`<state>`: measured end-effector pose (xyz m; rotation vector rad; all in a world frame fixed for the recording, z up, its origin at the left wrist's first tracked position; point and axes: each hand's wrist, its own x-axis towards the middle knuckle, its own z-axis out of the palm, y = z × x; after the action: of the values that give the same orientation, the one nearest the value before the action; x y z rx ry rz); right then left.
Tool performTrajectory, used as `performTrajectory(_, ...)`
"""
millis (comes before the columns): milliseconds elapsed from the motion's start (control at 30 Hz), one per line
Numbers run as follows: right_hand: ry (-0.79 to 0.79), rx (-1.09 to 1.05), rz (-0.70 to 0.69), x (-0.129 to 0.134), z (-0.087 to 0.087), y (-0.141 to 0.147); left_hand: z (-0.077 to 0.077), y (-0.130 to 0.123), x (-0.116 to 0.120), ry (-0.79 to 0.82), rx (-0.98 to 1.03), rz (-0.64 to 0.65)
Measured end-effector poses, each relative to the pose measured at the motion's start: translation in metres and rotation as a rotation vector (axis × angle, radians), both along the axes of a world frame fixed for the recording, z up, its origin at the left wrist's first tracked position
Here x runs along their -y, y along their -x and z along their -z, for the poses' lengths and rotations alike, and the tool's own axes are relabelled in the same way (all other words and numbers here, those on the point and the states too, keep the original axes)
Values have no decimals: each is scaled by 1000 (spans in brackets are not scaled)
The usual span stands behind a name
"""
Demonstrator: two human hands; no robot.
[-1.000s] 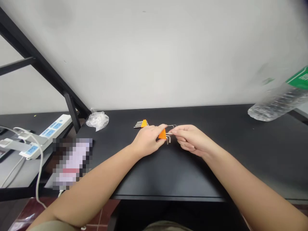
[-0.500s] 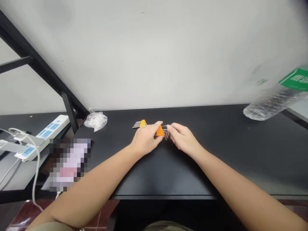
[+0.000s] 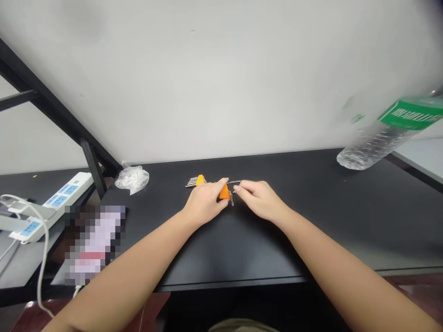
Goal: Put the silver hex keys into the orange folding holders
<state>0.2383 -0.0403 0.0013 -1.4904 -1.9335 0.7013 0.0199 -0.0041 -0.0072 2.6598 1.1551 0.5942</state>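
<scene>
My left hand is closed over the middle of an orange hex key holder, thumb and fingers around it, just above the black table. Metal key ends fan out on the holder's left side, and a bent key end hangs at its right. Close by on the right, my right hand pinches a thin hex key that spans the gap between the holder and my fingertips. Its far end is hidden by my left fingers, and my right hand covers its other end.
On the black table a crumpled clear plastic bag lies at the back left. A clear bottle with a green label leans at the right. Beyond a black metal frame is a white power strip with cables; a blurred-out flat object lies nearer.
More of the thin hex key shows between the holder and my right fingers, which have drawn slightly rightward from it. My left hand keeps its grip. The whole view has shifted a little.
</scene>
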Motion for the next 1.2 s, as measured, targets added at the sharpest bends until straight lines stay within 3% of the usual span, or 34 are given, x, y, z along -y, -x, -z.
performTrajectory(100, -148, 199, 58, -11, 10, -21, -2, 1, -1, 64, -12, -37)
performTrajectory(267, -143, 421, 16, -19, 23, -34, -3, 0, 0, 192, 87, -95)
performTrajectory(567, -72, 667, 84, -3, 4, -17, -1, -1, 0, 285, 244, -45)
performTrajectory(700, -106, 503, 76, -2, 0, -18, -1, -1, -1, 291, 270, -22)
performTrajectory(900, 7, -8, -96, 0, -5, -16, -2, -1, -1, 266, 255, 13)
performTrajectory(1067, 87, -184, -82, 3, -9, -14, -2, 1, -2, 219, 213, 14)
performTrajectory(1200, 265, -348, -35, 2, -10, -12, 0, 2, -1, 101, 102, 46)
